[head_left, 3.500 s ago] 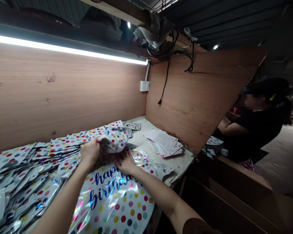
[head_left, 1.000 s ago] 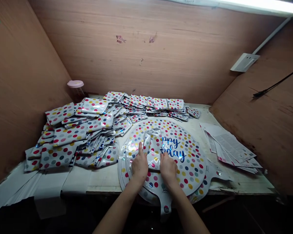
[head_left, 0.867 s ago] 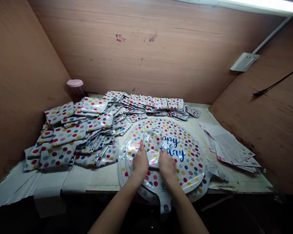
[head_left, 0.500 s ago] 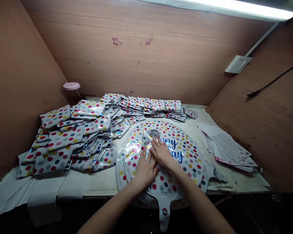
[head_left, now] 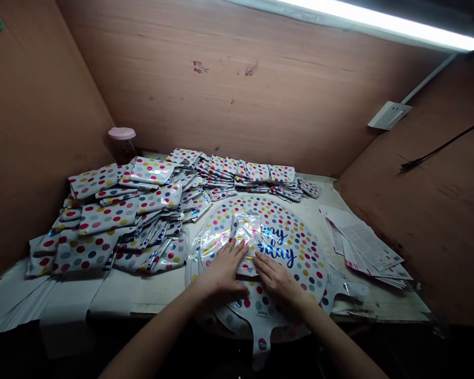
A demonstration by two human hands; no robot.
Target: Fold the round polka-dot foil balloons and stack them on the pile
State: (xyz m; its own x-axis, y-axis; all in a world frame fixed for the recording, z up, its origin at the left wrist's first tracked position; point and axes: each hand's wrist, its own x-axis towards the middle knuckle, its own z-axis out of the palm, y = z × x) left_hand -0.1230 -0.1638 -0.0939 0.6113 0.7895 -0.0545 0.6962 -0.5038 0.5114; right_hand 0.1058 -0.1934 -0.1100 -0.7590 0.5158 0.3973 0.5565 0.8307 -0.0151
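A folded foil balloon [head_left: 246, 227] with coloured dots lies on top of a stack of flat round foil balloons [head_left: 306, 258] bearing blue lettering. My left hand [head_left: 221, 271] rests on the folded balloon's lower left part, fingers stretched out and thumb apart. Against its lower right edge my right hand [head_left: 278, 279] lies with its fingers extended close together. Neither hand grips anything that I can see. The top flat balloon's neck [head_left: 262, 342] points toward me over the table's front edge. Another neck sticks out to the right.
Piles of folded dotted balloons [head_left: 108, 216] cover the left and back of the table [head_left: 161, 295]. Printed sheets [head_left: 367, 242] lie at the right, white paper strips [head_left: 69, 300] at the front left. A pink-lidded jar [head_left: 122, 135] stands in the back left corner. Wooden panels [head_left: 221, 105] enclose the table.
Both hands have moved apart and slightly toward me, uncovering more of the folded balloon. Its upper part now lies as a neat, flat rectangle. The camera view has shifted a little.
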